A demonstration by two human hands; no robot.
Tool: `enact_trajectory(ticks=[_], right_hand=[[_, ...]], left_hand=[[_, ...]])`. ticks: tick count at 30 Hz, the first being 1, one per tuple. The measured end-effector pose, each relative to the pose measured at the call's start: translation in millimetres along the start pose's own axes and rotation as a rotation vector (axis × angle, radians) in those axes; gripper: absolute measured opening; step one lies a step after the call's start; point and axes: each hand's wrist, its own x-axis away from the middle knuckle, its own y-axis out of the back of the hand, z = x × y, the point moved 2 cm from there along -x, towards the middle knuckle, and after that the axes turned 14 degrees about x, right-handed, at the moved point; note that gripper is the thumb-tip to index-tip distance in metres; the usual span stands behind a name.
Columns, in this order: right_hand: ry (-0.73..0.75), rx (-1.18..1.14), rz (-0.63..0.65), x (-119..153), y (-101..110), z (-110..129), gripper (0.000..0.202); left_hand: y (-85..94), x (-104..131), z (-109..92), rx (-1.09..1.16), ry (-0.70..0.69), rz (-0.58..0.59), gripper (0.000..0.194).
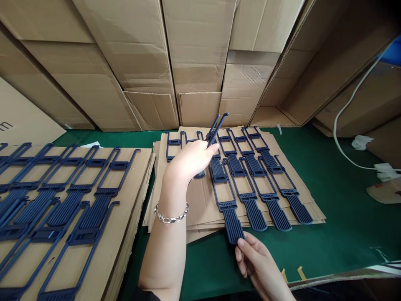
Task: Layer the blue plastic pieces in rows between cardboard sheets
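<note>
Head view: the front row on the right cardboard stack point(200, 205) counts four dark blue frames point(278, 215); the right hand point(258, 259) pinches the leftmost's ribbed end. The left hand point(196, 156) grips one raised two-pronged blue piece point(216, 128), blocking part of the back row. Left cardboard stack point(125, 190) bears two rows, cut off. Boxes point(200, 50) line the green desk point(341, 196).

Evenly bright, mostly sharp; the upper right corner falls dark, and wide-angle distortion stretches the edges.
</note>
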Motion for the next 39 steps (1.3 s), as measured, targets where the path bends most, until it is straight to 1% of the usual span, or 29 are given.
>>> enact_trajectory(ticks=[6,10,13,17,23,26,28,29,31,32,33,34,35,37,39], right_hand=[[0.014,-0.007,0.029,0,-1,-5,0.040],[-0.001,-0.013,0.075,3,-5,-6,0.044],[-0.019,-0.039,0.040,5,-4,-5,0.043],[-0.036,-0.098,-0.006,5,1,-1,0.041],[-0.027,-0.105,0.055,2,1,1,0.037],[-0.012,-0.101,0.081,-1,1,1,0.038],[-0.036,-0.061,0.142,0,3,2,0.038],[-0.065,-0.020,0.210,1,3,2,0.039],[-0.132,0.090,0.399,6,4,4,0.039],[-0.154,0.141,0.490,9,4,6,0.038],[-0.158,0.177,0.554,12,4,9,0.035],[-0.146,0.192,0.586,15,3,13,0.032],[-0.114,0.185,0.586,16,2,18,0.031],[-0.020,0.130,0.527,17,-2,30,0.037],[0.101,0.076,0.443,15,-8,42,0.049]], left_hand=[[-2.5,-2,1,-0.021,-0.018,0.015,0.045],[-3.9,-1,-2,-0.026,-0.030,0.021,0.041],[-4.6,0,-2,-0.032,-0.006,0.018,0.041],[-6.0,-1,0,-0.018,-0.035,0.032,0.041],[-7.6,-1,-3,-0.034,-0.016,0.020,0.040],[-7.6,0,-6,-0.046,-0.059,0.008,0.039],[-6.3,1,-9,-0.042,-0.105,-0.001,0.040],[-5.1,3,-11,-0.035,-0.129,-0.006,0.041],[-1.7,8,-15,-0.008,-0.170,-0.015,0.042],[-0.2,12,-17,0.023,-0.201,-0.006,0.042],[0.9,16,-21,0.073,-0.243,0.021,0.042],[1.4,20,-24,0.152,-0.295,0.067,0.041],[1.2,24,-28,0.254,-0.346,0.127,0.039],[-1.2,32,-35,0.483,-0.405,0.257,0.038],[-5.6,36,-40,0.645,-0.358,0.350,0.038]])
